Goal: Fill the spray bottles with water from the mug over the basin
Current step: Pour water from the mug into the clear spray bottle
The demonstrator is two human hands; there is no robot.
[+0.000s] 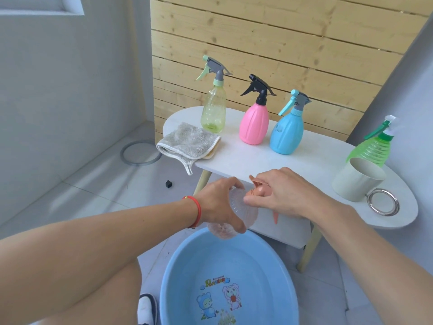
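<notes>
**Head view: clear bottle held over the basin, both hands on it**

Head camera looks down at a white surface [311,158] with a blue basin [178,273] on the floor at 6 o'clock. Over the basin's far rim, the left hand [216,205] wraps around the ribbed body of a clear spray bottle [243,213], tilted with its base toward the basin. The right hand [284,194] closes around the bottle's peach trigger head [263,190], whose trigger tip pokes out below the palm. Whether that head is screwed on or loose cannot be told.

Along the surface from 11 to 2 o'clock stand a yellow-green bottle [213,109], a pink bottle [254,123], a blue bottle [286,134] and a green ribbed bottle [372,148], all upright with their spray heads on. A folded grey cloth [187,143] hangs over the surface's left edge, just beside the yellow-green bottle. The pale mug [356,181] sits at 3 o'clock, just in front of the green ribbed bottle, its ring handle [383,202] toward the camera. The mug's fill level is not visible.
</notes>
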